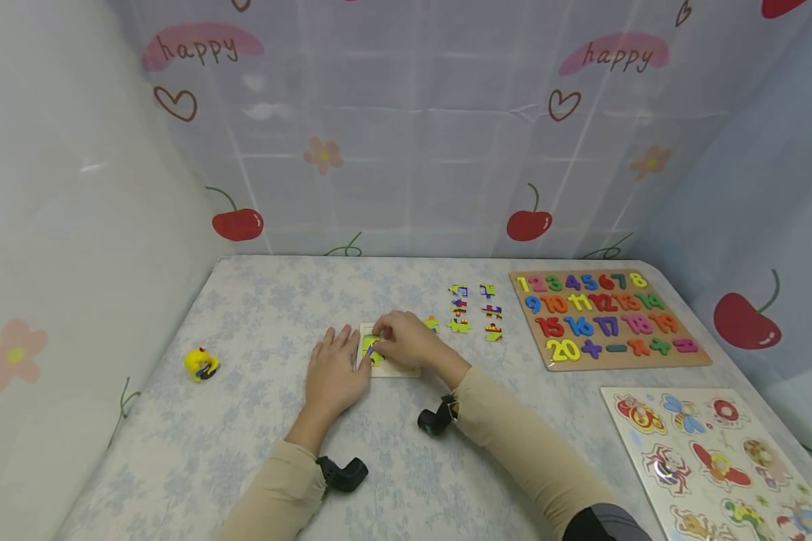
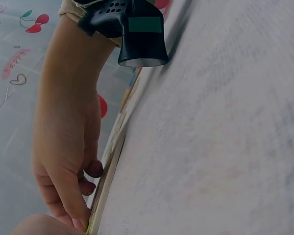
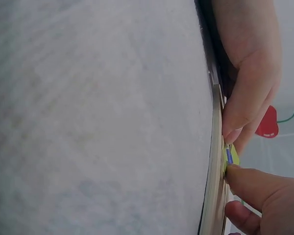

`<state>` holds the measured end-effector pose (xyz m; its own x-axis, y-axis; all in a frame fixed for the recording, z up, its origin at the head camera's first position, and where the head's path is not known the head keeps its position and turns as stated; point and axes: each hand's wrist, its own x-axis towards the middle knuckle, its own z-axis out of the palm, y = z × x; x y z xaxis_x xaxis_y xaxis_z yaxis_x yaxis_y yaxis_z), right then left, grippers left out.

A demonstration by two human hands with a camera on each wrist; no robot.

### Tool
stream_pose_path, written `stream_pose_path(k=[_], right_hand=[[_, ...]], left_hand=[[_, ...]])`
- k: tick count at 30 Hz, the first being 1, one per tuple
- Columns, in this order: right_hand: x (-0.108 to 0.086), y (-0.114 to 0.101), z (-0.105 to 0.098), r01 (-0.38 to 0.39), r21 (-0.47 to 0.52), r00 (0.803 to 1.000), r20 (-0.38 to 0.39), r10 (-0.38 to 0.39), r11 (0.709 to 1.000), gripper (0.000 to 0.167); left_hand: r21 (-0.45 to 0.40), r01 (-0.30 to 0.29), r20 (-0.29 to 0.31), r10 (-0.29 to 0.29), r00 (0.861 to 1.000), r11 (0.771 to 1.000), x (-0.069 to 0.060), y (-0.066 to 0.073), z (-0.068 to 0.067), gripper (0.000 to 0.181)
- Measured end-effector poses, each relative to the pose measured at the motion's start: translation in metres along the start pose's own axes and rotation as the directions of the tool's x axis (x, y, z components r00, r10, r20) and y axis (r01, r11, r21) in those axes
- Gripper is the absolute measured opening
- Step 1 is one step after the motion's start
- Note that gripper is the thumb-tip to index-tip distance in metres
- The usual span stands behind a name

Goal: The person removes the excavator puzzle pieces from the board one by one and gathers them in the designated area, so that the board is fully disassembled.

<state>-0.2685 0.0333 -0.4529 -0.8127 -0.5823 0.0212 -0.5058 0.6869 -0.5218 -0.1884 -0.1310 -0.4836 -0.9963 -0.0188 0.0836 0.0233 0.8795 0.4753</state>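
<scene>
A small wooden puzzle board [image 1: 399,372] with a pale rim lies on the table, yellow-green jigsaw pieces [image 1: 377,359] at its left side. My right hand [image 1: 406,340] reaches over the board from the right, its thumb and fingers curled down and pinching a yellow-green puzzle piece [image 3: 235,155] with a purple mark. Along the board's left edge lies my left hand [image 1: 338,368], fingers extended and thumb touching the pieces. In the right wrist view, the left thumb [image 3: 237,122] and a right fingertip meet near that piece. The fingers hide much of the board.
Several loose jigsaw pieces [image 1: 459,308] lie right of the board. Farther right is a wooden number board [image 1: 528,315], with an insect picture board [image 1: 639,451] nearer the front. A yellow toy [image 1: 199,364] sits on the left. A printed curtain [image 1: 406,150] closes the back.
</scene>
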Motion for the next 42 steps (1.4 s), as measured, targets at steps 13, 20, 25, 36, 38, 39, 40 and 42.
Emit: stream_pose_path(k=[13, 20, 25, 36, 38, 39, 40, 42], right_hand=[[-0.002, 0.001, -0.003, -0.03, 0.218, 0.999, 0.04, 0.022, 0.975, 0.019], [-0.001, 0.004, -0.004, -0.038, 0.254, 0.999, 0.039, 0.029, 0.967, 0.019], [0.0, 0.016, -0.012, -0.055, 0.31, 0.998, 0.0, 0.057, 0.949, 0.018], [0.004, 0.054, -0.058, -0.132, 0.248, 0.984, -0.087, 0.158, 0.96, 0.018], [0.004, 0.06, -0.066, -0.173, 0.226, 0.976, -0.091, 0.198, 0.959, 0.018], [0.004, 0.063, -0.07, -0.194, 0.216, 0.972, -0.09, 0.217, 0.957, 0.019], [0.005, 0.066, -0.074, -0.211, 0.208, 0.969, -0.088, 0.233, 0.955, 0.019], [0.005, 0.071, -0.079, -0.244, 0.182, 0.96, -0.091, 0.264, 0.952, 0.021]], left_hand=[[0.005, 0.008, -0.009, -0.008, 1.0, 1.0, -0.001, 0.001, -0.001, 0.062], [0.018, 0.012, -0.009, -0.012, 1.0, 1.0, -0.001, -0.001, 0.0, 0.062], [0.022, 0.009, -0.016, -0.009, 1.0, 1.0, 0.0, 0.0, 0.001, 0.062], [0.011, 0.019, -0.019, -0.019, 1.0, 1.0, -0.001, 0.004, 0.0, 0.062], [0.01, 0.017, -0.018, -0.017, 1.0, 1.0, -0.001, 0.004, 0.001, 0.062], [0.009, 0.016, -0.018, -0.016, 1.0, 1.0, -0.002, 0.004, 0.001, 0.062], [0.007, 0.016, -0.019, -0.015, 1.0, 1.0, -0.002, 0.004, 0.001, 0.062], [0.01, 0.015, -0.022, -0.015, 1.0, 1.0, -0.002, 0.003, 0.001, 0.061]])
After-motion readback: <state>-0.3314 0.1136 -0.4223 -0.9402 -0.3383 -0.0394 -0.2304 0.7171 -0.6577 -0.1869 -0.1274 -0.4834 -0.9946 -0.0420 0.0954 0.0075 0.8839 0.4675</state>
